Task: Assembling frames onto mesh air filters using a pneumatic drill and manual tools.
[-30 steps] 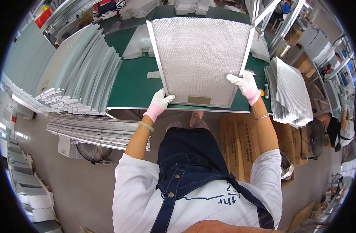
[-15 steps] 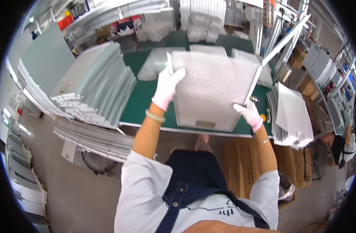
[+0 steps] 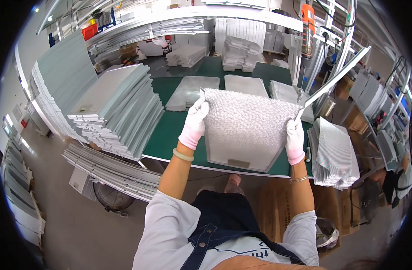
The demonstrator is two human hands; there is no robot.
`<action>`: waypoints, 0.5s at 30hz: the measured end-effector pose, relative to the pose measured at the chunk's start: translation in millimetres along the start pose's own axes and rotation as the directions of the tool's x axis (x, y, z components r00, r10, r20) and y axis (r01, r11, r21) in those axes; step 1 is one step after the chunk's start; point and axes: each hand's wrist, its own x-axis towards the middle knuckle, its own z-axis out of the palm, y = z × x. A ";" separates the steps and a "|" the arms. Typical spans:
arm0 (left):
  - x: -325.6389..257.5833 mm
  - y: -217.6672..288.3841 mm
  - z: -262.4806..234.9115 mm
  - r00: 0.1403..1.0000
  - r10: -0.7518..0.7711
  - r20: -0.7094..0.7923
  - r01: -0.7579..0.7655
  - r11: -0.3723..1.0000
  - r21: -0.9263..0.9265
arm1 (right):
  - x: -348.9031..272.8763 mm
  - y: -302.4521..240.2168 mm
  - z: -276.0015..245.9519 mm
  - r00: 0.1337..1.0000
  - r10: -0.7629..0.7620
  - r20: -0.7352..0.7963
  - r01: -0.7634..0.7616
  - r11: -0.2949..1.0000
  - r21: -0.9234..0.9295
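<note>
A silver metal mesh filter panel [image 3: 248, 121] is tilted up over the front of the green worktable [image 3: 154, 139], its lower edge near the table's front edge. My left hand [image 3: 196, 118], in a white glove with a pink cuff, is closed on the panel's left edge near the upper corner. My gloved right hand [image 3: 295, 137] is closed around its right edge, a little below the corner. From that upper right corner a long pale metal frame strip [image 3: 338, 76] sticks out, up and to the right. Fingers behind the panel are hidden.
Stacked framed panels [image 3: 113, 108] stand left. Flat mesh sheets [image 3: 192, 90] lie behind the held panel; a mesh pile [image 3: 334, 153] sits at the right edge, beside a screwdriver [image 3: 308, 154]. An orange power tool [image 3: 308, 27] hangs above. Cardboard [image 3: 271, 207] stands below the table.
My right hand has moved up along the panel's right edge toward the corner. The panel's upper edge appears lower and more tilted, and the protruding strip has swung outward. My left hand keeps its grip.
</note>
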 end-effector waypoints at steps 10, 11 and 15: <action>-3.3 25.9 4.8 0.972 -0.189 0.138 0.163 0.970 0.181 | -6.0 0.5 -6.3 0.998 -0.061 0.014 0.061 0.997 -0.049; -5.0 19.9 3.1 0.987 -0.123 0.103 0.120 0.992 0.040 | -6.0 0.2 -6.5 0.999 -0.040 0.025 0.041 0.997 -0.062; -1.7 8.8 -17.6 0.978 -0.025 0.207 0.022 1.000 0.018 | -7.4 -4.0 -2.4 1.000 -0.002 0.000 0.002 0.998 -0.064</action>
